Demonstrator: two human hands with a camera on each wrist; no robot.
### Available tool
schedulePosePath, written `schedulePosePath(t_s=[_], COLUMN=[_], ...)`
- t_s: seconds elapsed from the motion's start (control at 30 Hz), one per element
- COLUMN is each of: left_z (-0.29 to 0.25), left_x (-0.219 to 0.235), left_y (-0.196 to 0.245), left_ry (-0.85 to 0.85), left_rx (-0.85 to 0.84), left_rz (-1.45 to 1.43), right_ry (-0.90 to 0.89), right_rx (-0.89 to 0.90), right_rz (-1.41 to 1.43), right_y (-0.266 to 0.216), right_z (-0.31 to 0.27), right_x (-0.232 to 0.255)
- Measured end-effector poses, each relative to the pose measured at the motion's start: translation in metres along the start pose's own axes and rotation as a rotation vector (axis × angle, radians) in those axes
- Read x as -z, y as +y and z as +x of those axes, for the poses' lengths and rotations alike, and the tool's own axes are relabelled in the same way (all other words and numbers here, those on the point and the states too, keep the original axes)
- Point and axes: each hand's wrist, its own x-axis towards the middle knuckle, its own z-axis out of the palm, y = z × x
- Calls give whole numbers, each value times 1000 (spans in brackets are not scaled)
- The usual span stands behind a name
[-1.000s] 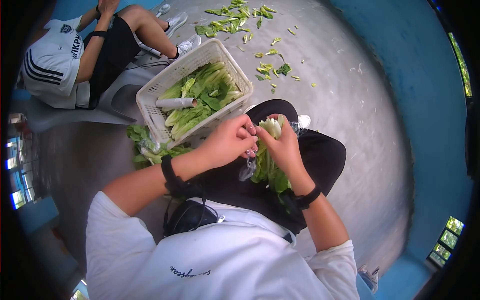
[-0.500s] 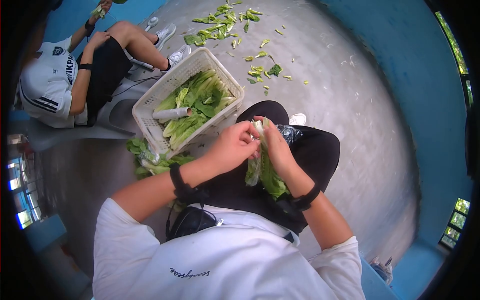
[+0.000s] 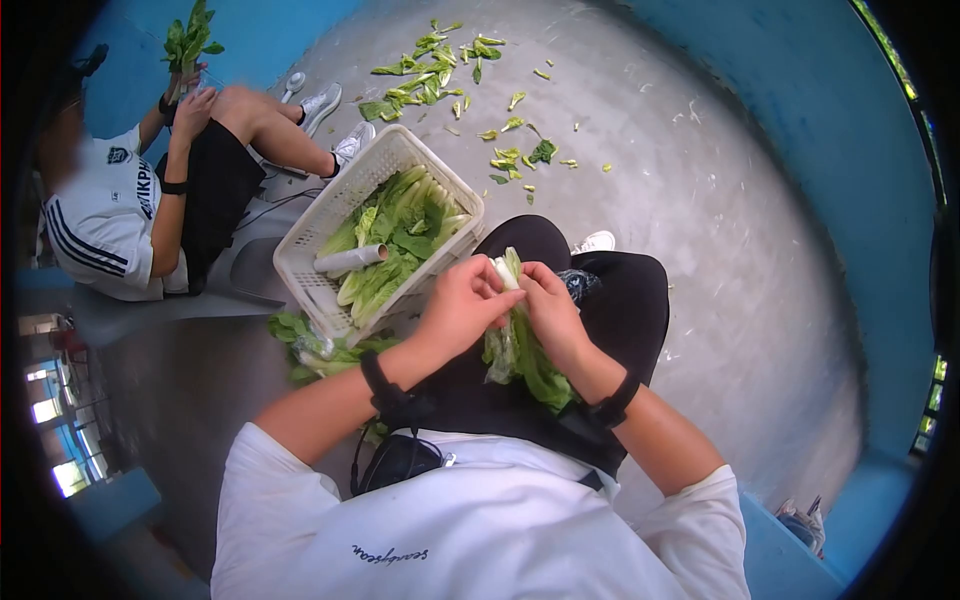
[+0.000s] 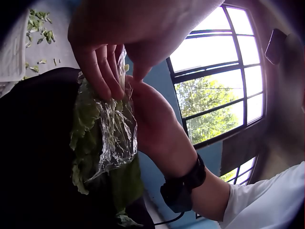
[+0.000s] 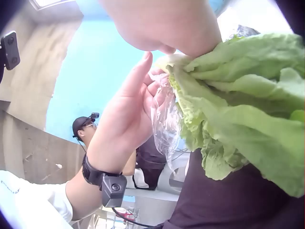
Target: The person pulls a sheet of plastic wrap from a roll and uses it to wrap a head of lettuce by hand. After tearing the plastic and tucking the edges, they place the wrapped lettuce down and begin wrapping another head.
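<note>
A bunch of leafy lettuce [image 3: 538, 372] lies over the lap, its pale stem end up between both hands. My right hand [image 3: 556, 312] grips it near the stems, with the green leaves [image 5: 238, 100] spreading below in the right wrist view. My left hand [image 3: 462, 308] is at the other side of the stems, fingers curled and pinching clear plastic film [image 4: 118, 136]. The film hangs crumpled beside the leaves, and the left wrist view shows it under the left fingertips. Both thumbs are close together at the stems.
A white plastic basket [image 3: 296, 262] holds lettuce and a whitish roll [image 3: 350, 259]. More greens [image 3: 318, 350] with film lie beside it. Loose leaves [image 3: 425, 85] are scattered on the floor ahead. Another person [image 3: 120, 215] sits at the left, holding a leafy bunch [image 3: 187, 42].
The plastic hanging under my left hand now lies against the lettuce, and both hands have drawn close around the stems. The other person has raised a leafy bunch.
</note>
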Motion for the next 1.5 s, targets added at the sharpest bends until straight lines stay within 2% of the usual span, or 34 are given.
schedulePosePath(t_s=[0.07, 0.2, 0.3, 0.43, 0.63, 0.67, 0.77, 0.93, 1.03, 1.07, 1.17, 1.2, 1.3, 1.33, 1.43, 1.5], left_z=[4, 2, 1, 3, 8, 9, 12, 17, 17, 17, 18, 17, 17, 16, 15, 12], left_x=[0, 1, 1, 1, -2, -3, -6, -7, -7, -6, -5, -5, -8, -8, -9, -10], left_y=[-7, -10, -12, -12, -16, -14, -9, -5, -3, -3, -3, -3, -6, -7, -9, -1], left_ry=[21, 39, 44, 47, 57, 55, 47, 28, 45, 50, 54, 54, 59, 63, 68, 87], left_rx=[0, 26, 38, 26, 11, 7, -9, -53, -64, -66, -72, -70, -73, -76, -78, -57], left_rz=[0, -42, -50, -32, 25, 33, 55, 132, 185, 192, 206, 204, 201, 200, 186, 166], right_ry=[18, 84, 70, 97, 170, 146, 218, -97, -101, -153, -274, -231, -255, -245, -220, -203], right_rx=[-14, 256, 435, 488, 489, 408, 610, 157, 44, 21, -127, -63, -65, -22, -39, 103], right_rz=[-9, -392, -699, -901, -1003, -1056, -881, -640, -898, -820, -1074, -1065, -880, -904, -534, -639], right_y=[2, -4, -19, -31, -41, -42, -19, -6, -36, -22, -52, -53, -65, -71, -81, -76], right_z=[-1, -7, -17, -18, -14, -13, 6, 25, 14, 22, 8, 4, -2, -7, -28, -35], right_x=[1, 2, 6, 6, 22, 28, 48, 81, 89, 104, 102, 104, 111, 107, 80, 63])
